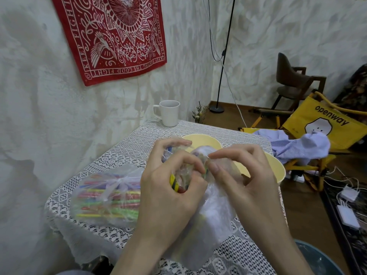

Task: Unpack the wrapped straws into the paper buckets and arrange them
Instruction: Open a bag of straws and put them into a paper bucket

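My left hand [170, 187] grips a bundle of coloured straws [175, 182] wrapped in clear plastic, held above the table. My right hand [240, 175] pinches the clear plastic wrap [216, 207] at the bundle's top, beside my left fingers. The wrap hangs down loose below both hands. Two pale yellow paper buckets stand behind my hands: one at the back [202, 139], one to the right [278, 167], both partly hidden. A second tied plastic bag of coloured straws [107, 197] lies on the table to the left.
A white mug [168, 113] stands at the table's far edge by the wall. The lace tablecloth [123, 147] covers a small table. On the right are a yellow folding chair [325, 120] with a blue cloth, a lamp stand and floor cables.
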